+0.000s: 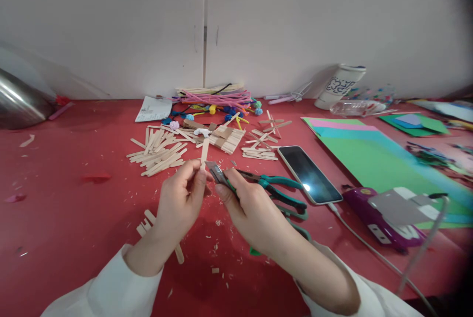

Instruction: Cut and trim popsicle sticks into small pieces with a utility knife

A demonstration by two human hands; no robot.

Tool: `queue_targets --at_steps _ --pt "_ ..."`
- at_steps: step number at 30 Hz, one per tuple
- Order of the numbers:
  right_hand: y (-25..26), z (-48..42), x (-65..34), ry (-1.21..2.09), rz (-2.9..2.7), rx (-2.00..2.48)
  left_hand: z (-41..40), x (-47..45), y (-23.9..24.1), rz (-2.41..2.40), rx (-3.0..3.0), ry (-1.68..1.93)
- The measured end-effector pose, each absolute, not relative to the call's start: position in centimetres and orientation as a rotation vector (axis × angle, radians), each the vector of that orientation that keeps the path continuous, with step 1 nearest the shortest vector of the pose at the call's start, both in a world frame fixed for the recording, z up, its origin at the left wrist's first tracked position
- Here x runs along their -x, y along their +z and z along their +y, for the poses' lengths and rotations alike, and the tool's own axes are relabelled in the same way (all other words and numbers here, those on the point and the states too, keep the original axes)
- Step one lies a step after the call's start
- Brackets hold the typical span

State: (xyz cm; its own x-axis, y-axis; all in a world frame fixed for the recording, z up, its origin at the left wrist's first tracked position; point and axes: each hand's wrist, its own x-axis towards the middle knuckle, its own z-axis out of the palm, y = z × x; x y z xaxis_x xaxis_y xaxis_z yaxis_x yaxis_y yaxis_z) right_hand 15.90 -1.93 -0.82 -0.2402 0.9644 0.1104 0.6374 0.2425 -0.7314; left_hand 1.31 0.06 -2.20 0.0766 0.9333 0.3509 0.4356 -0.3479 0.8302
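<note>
My left hand [181,198] pinches a wooden craft stick [204,152] that stands upright above the red table [74,198]. My right hand [251,208] is closed around a small cutting tool [218,173] whose grey blade tip meets the stick's lower part. Wood shavings [221,238] lie scattered on the table beneath both hands. Green-handled pliers [284,191] rest just right of my right hand.
A heap of craft sticks [158,152] and a glued stick piece [225,138] lie ahead, with pipe cleaners [218,97] behind them. A phone [308,174], coloured paper sheets [369,154], a purple device [384,218] with cable, a cup [340,85] and a few cut sticks [146,223] surround me.
</note>
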Motion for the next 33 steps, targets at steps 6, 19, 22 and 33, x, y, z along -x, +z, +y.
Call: queue_targets --at_steps 6,19,22,33 --pt "-0.68 -1.96 -15.80 0.765 -1.948 1.443 0.04 -1.39 -2.25 1.365 -1.839 1.233" --pt "-0.46 -2.05 -15.65 0.812 -1.942 1.474 -0.15 -1.28 -2.30 1.438 -1.941 1.248" --pt "-0.35 -2.21 -15.78 0.841 -1.947 1.475 -0.16 -1.20 -2.31 1.535 -2.116 1.267" --pt "-0.75 -1.99 -15.82 0.904 -1.931 1.474 -0.19 -1.22 -2.56 1.619 -2.260 1.169"
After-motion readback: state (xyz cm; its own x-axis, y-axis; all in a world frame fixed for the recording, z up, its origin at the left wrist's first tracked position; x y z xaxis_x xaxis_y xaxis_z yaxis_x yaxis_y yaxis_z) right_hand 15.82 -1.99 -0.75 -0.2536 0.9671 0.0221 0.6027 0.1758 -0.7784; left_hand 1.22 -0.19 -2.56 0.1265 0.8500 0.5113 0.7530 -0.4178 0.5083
